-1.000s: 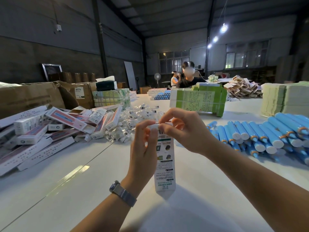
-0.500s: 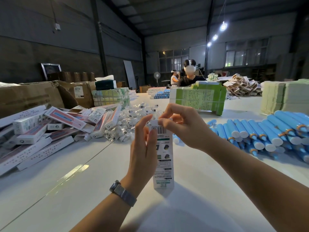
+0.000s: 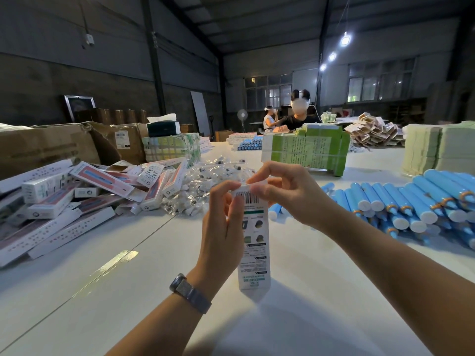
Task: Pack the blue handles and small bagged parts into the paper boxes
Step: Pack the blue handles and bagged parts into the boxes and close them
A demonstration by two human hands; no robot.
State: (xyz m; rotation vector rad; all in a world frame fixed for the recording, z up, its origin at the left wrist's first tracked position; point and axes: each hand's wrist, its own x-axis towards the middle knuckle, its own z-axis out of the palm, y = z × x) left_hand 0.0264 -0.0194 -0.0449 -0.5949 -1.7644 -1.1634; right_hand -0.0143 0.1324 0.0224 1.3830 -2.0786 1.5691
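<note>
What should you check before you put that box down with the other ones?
1. Left hand grips the paper box: ok.
2. Right hand pinches the top flap: ok.
3. Top flap tucked fully shut: cannot tell.
4. Blue handle and bagged part inside: cannot tell, the box hides them.
5. Pile of packed boxes on the left: ok.
6. More blue handles on the right: ok.

Dim hall; three ceiling lamps (image 3: 345, 39) glare at upper right. The white table (image 3: 295, 317) catches a bright streak at left and soft forearm shadows. Wide-angle bending at the edges.
</note>
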